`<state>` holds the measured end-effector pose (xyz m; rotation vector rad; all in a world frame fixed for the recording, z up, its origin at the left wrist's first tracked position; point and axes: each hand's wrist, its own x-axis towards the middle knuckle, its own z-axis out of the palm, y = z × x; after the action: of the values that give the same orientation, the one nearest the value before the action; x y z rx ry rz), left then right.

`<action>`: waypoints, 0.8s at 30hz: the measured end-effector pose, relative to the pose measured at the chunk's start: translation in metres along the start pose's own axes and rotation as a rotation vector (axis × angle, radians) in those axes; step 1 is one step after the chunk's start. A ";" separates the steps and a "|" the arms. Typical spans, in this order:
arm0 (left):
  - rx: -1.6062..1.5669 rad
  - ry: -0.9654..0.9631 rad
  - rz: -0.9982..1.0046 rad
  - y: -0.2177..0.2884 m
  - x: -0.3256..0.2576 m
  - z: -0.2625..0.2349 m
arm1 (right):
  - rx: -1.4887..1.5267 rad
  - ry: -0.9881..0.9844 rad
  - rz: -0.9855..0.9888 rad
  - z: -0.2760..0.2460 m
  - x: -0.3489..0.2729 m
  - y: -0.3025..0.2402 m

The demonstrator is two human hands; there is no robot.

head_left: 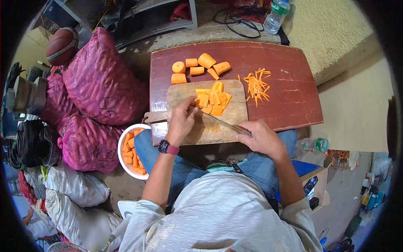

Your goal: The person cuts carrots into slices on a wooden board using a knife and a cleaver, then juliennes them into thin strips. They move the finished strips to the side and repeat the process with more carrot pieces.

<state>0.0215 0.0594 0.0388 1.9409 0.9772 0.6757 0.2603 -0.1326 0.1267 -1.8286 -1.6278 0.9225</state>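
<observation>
A wooden cutting board (184,90) with a handle at its left lies on the dark red table. Thin flat carrot slices (215,99) are heaped on its upper middle. My right hand (264,138) is closed round the handle of a knife (224,122), whose blade slants up-left across the board. My left hand (183,117) is closed with bent fingers at the left edge of the slices, near the knife's tip; what its fingertips hold, if anything, is hidden. Beyond the board sit several thick carrot chunks (206,61), and to the right is a pile of carrot strips (257,86).
A white basin (122,158) of carrot pieces stands left of my knee. Full pink mesh sacks (105,80) crowd the left side, with a basketball (62,46) on top. A plastic bottle (276,17) stands behind the table (289,96). An open cardboard box (321,187) is at right.
</observation>
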 end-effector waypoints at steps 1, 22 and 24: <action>-0.021 0.015 -0.014 -0.002 0.001 0.001 | 0.053 -0.017 0.071 0.001 -0.006 -0.004; 0.345 -0.098 0.170 0.020 -0.002 0.024 | 0.148 0.248 0.194 -0.007 -0.035 0.002; 0.331 -0.079 0.155 0.021 -0.003 0.030 | 0.235 0.349 0.232 0.004 -0.029 0.006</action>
<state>0.0503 0.0369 0.0417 2.3344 0.9419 0.5434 0.2599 -0.1629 0.1238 -1.9092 -1.0688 0.7962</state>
